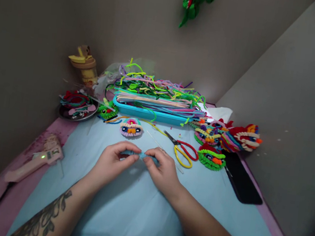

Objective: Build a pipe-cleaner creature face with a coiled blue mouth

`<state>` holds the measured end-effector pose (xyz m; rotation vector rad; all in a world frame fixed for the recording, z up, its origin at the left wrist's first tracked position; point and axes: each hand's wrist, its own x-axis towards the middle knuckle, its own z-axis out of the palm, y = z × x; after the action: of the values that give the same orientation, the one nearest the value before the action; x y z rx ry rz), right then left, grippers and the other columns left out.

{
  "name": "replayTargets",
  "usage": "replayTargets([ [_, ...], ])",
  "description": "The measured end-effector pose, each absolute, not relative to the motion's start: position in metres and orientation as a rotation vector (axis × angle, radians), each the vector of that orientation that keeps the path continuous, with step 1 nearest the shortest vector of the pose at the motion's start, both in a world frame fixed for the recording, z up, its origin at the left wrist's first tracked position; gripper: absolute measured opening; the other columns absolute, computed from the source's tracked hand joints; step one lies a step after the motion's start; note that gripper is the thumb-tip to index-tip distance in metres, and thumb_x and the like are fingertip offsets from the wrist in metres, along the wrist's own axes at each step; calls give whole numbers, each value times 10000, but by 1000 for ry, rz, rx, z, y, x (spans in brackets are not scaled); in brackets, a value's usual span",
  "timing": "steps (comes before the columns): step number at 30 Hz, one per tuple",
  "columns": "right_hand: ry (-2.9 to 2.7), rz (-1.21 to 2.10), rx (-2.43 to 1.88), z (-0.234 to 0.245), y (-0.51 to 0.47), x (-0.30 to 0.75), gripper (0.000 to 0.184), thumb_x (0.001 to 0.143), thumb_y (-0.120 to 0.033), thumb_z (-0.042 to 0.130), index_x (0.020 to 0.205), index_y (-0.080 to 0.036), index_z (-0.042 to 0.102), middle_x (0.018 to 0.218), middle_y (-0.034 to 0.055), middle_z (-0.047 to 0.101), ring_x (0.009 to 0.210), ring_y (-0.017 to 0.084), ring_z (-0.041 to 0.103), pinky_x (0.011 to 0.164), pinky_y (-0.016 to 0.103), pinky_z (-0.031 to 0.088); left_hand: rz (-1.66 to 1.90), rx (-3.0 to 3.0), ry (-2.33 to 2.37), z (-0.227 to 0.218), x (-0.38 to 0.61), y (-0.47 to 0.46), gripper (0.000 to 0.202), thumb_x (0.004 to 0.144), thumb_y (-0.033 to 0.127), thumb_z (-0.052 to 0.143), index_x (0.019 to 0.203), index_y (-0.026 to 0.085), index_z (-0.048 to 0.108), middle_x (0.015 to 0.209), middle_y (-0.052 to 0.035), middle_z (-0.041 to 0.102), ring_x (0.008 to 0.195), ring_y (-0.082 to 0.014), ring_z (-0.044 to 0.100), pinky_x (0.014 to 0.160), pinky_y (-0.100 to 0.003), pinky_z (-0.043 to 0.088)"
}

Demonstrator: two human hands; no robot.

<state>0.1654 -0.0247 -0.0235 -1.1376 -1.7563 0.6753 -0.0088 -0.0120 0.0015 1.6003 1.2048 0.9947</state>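
Both hands meet over the light blue cloth (pixel 134 208) in the middle of the table. My left hand (pixel 112 160) and my right hand (pixel 162 169) each pinch an end of a short fuzzy blue pipe cleaner (pixel 141 155), fingers curled round it. Just beyond the hands lies a small pink and lilac pipe-cleaner figure (pixel 131 127) with dark eyes. Red and yellow scissors (pixel 183 151) rest to the right of my right hand.
A blue tray (pixel 146 113) piled with coloured pipe cleaners stands at the back. Several finished pipe-cleaner figures (pixel 224 142) lie at the right by a black phone (pixel 242 179). A pink glue gun (pixel 37 158) and a plate of scraps (pixel 76 107) sit at the left.
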Motion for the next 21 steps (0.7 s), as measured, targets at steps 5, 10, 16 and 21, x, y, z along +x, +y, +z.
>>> replayTargets([
  [5, -1797, 658, -1148, -24, -24, 166, 144, 881, -268, 508, 789, -213, 604, 725, 27, 623, 731, 174, 584, 681, 290, 431, 1000, 1656, 1224, 1, -8, -14, 152, 751, 237, 642, 890, 182, 669, 875, -43, 708, 793, -167, 662, 725, -274, 543],
  [10, -1814, 652, -1141, -24, -24, 166, 187, 892, -273, 489, 756, -207, 598, 696, 24, 616, 705, 171, 578, 662, 288, 425, 1006, 1719, 1213, 2, -6, -16, 136, 759, 220, 628, 885, 179, 658, 871, -43, 703, 802, -166, 656, 743, -279, 536],
  [16, -1728, 671, -1126, -25, -26, 166, 156, 825, -247, 582, 978, -224, 603, 868, 43, 661, 821, 185, 607, 738, 304, 465, 1039, 1613, 1232, 5, -5, -16, 158, 748, 234, 635, 894, 174, 642, 904, -53, 686, 827, -168, 647, 717, -266, 541],
  [21, -1725, 634, -1090, -24, -27, 164, 141, 807, -192, 583, 937, -232, 618, 858, 37, 669, 818, 184, 613, 742, 315, 480, 1031, 1551, 1215, 2, -5, -16, 177, 739, 257, 645, 894, 172, 640, 914, -58, 682, 846, -177, 645, 717, -265, 538],
])
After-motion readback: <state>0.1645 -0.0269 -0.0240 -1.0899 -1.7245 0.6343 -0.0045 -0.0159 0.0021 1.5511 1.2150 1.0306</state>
